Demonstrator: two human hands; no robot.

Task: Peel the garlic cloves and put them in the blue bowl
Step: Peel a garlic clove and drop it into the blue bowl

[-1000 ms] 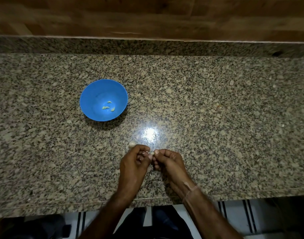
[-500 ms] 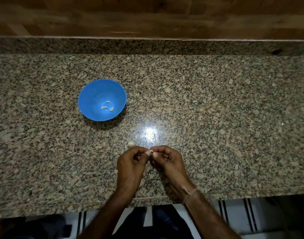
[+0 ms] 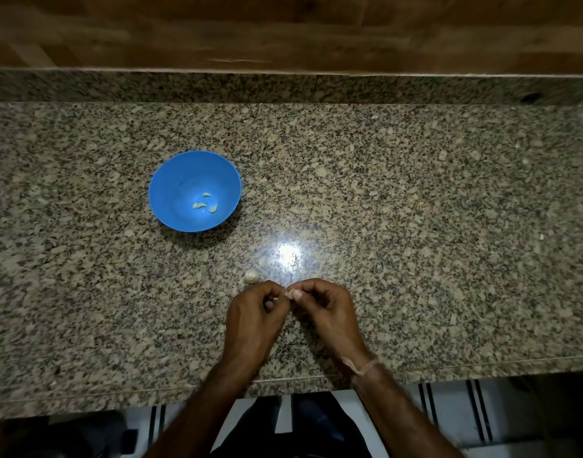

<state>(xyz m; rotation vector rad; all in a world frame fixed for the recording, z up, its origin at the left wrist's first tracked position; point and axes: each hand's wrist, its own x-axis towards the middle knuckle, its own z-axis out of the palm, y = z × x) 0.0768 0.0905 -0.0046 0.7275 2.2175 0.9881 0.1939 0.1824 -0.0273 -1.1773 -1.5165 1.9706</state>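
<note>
A small garlic clove is pinched between the fingertips of both hands above the granite counter. My left hand and my right hand have curled fingers that meet at the clove, which is mostly hidden. A pale garlic piece lies on the counter just beyond my left hand. The blue bowl stands to the far left and holds three peeled cloves.
A bright light reflection shines on the counter just beyond my hands. A wooden wall rises behind the granite backsplash. The counter's front edge runs under my wrists.
Both hands have shifted slightly while working at the clove between the fingertips. The bowl and the garlic piece on the counter have stayed put.
</note>
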